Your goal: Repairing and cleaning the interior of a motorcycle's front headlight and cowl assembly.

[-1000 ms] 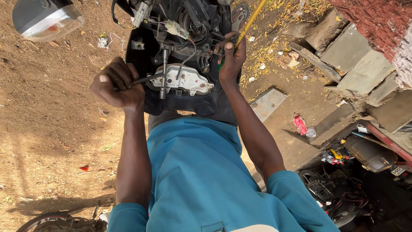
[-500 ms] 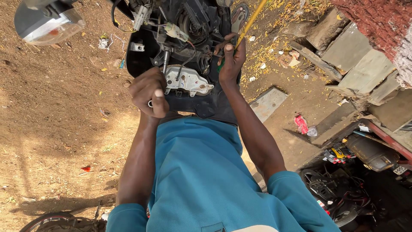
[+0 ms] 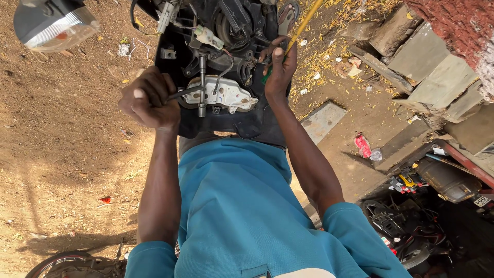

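Left hand [image 3: 149, 99] swung outward, fingers clenched on the wrench [image 3: 201, 85], shaft upright.

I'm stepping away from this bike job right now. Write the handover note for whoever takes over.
Left hand: closed around the handle of a dark socket wrench, whose shaft stands at the pale metal plate inside the opened black housing.
Right hand: gripping a yellow rod beside the exposed wiring.
Done: the headlamp is out, off to the left.
Left: the plate is in place; whether its fastener is loose cannot be told.
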